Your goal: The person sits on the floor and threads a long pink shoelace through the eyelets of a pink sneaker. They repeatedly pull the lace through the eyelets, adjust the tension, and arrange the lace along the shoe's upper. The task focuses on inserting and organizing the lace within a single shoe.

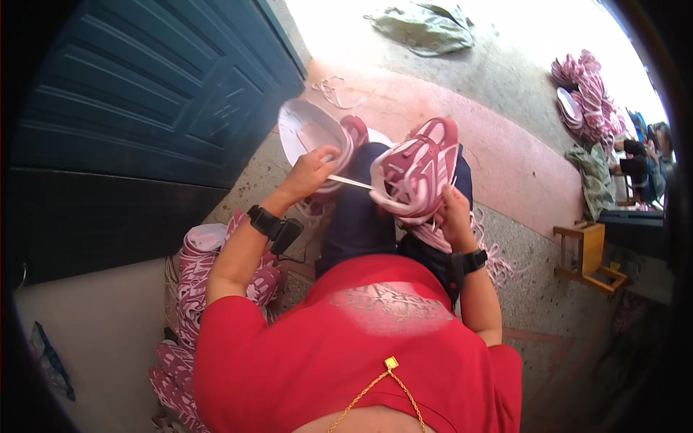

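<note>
Shoe wkshp: pink upper stacks (193, 296), wood stool (590, 249).

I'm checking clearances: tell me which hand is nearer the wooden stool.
Right. The right hand, at the pink shoe, is left of the wooden stool; the left hand, gripping a white lace, is farther left.

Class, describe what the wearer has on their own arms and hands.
Short red sleeves end near the elbows, leaving both forearms uncovered. The left hand and right hand wear no gloves. Each wrist carries a black strap with a dark, boxy unit.
</note>
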The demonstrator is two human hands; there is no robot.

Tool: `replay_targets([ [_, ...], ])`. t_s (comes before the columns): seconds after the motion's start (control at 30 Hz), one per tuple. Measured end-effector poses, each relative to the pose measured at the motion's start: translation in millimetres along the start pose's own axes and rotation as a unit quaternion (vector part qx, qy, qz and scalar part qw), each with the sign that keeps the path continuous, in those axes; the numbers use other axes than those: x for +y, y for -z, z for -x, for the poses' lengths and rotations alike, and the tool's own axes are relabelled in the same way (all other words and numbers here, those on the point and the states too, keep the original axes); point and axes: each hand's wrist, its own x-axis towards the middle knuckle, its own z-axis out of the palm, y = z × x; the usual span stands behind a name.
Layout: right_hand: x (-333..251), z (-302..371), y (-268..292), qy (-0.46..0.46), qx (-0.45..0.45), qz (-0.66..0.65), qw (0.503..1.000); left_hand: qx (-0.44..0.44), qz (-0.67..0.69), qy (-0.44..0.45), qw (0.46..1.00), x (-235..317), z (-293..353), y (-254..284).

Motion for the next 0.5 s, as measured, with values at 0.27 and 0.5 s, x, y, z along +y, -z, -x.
replay_targets([
  [0.27,-21,-29,58,0.061,0.09,-0.013,0.994,-0.189,-0.277,-0.237,0.912,65,-8,-140],
  [0.5,17,6,73,-0.071,0.092,-0.058,0.992,-0.139,-0.265,-0.2,0.933,52,-5,-132],
])
